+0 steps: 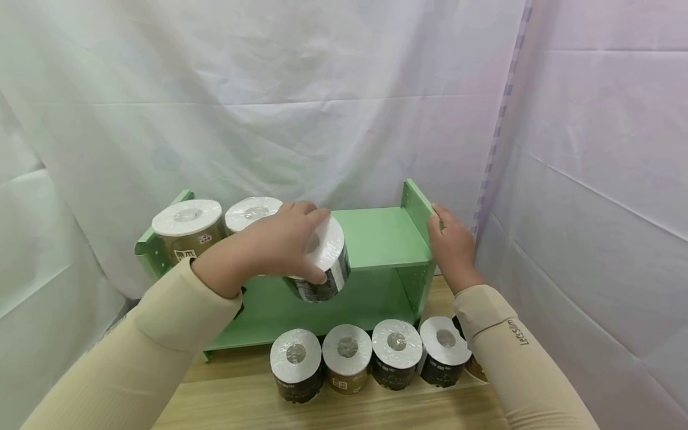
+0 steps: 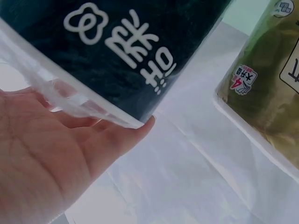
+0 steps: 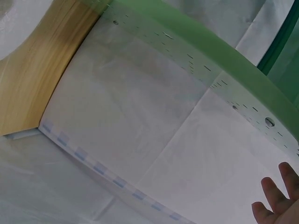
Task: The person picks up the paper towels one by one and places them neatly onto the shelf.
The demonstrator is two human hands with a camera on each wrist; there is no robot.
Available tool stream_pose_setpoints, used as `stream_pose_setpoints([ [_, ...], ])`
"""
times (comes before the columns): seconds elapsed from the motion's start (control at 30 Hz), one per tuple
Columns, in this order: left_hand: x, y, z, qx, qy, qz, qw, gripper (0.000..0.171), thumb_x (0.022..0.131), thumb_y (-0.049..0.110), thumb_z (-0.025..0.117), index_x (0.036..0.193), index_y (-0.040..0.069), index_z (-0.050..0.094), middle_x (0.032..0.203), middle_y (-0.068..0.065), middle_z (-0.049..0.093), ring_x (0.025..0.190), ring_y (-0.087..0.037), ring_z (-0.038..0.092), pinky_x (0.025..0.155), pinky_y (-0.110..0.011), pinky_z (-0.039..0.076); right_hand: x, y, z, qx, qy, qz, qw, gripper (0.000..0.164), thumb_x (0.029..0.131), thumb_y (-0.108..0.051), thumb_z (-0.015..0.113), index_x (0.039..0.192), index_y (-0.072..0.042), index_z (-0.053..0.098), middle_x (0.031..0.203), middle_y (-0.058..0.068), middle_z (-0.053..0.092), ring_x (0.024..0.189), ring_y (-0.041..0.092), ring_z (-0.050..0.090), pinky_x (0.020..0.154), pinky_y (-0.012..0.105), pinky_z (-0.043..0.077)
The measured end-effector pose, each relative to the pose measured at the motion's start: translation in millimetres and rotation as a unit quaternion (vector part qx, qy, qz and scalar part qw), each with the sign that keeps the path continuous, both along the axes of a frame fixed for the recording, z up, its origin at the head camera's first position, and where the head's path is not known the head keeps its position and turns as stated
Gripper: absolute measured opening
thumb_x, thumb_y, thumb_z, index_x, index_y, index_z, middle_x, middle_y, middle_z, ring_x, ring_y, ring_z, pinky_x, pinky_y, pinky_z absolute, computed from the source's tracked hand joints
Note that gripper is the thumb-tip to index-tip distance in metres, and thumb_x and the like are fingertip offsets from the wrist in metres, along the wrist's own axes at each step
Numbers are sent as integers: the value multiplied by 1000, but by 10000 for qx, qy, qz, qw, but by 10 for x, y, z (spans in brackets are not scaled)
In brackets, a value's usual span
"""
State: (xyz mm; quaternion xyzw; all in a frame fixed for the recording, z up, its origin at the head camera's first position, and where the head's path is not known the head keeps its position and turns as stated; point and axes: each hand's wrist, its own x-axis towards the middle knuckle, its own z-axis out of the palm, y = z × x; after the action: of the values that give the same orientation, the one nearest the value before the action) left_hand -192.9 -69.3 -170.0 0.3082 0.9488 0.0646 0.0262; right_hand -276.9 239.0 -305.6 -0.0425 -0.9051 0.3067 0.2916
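Observation:
My left hand point(image 1: 276, 242) grips a toilet paper roll point(image 1: 331, 243) in a dark wrapper, tilted above the upper board of a green shelf point(image 1: 378, 236). In the left wrist view, the fingers hold the white end of this roll point(image 2: 121, 51). Two gold-wrapped rolls, the left roll point(image 1: 188, 218) and the middle roll point(image 1: 249, 212), stand on the upper board; my left hand partly covers the middle one. At the shelf's right end, my right hand point(image 1: 454, 248) holds the edge of the side panel point(image 1: 418, 209). Its fingertips show at the right wrist view's corner.
Several toilet paper rolls stand in a row on the wooden table point(image 1: 226, 394) before the shelf, among them a dark roll point(image 1: 295, 355) and a gold roll point(image 1: 347, 352). My right sleeve partly hides the row's right end. White curtains point(image 1: 301, 119) surround the shelf.

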Motion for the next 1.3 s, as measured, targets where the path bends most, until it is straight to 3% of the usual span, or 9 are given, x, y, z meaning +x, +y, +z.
stream_pose_setpoints([
  [0.37,-168,50,28,180,-185,282,9993,99,75,35,76,153,7,22,150,-20,29,136,-36,26,102,-50,39,21,-1,7,-35,-76,-68,9999,52,100,-36,28,140,-13,52,136,16,55,116,43,55,93,57,43],
  [0.73,-316,100,52,58,-36,588,9982,97,75,40,73,152,6,23,149,-22,31,134,-39,30,101,-53,38,16,-19,-6,-26,-7,-102,9999,51,101,-37,29,139,-13,52,134,16,56,113,42,57,93,57,43],
  [1.3,-465,180,7,103,-48,987,9951,100,74,47,72,152,5,24,145,-23,34,131,-40,32,100,-52,38,54,-43,2,-83,74,-17,9999,51,101,-37,30,139,-11,53,134,16,56,114,41,57,93,57,43],
])
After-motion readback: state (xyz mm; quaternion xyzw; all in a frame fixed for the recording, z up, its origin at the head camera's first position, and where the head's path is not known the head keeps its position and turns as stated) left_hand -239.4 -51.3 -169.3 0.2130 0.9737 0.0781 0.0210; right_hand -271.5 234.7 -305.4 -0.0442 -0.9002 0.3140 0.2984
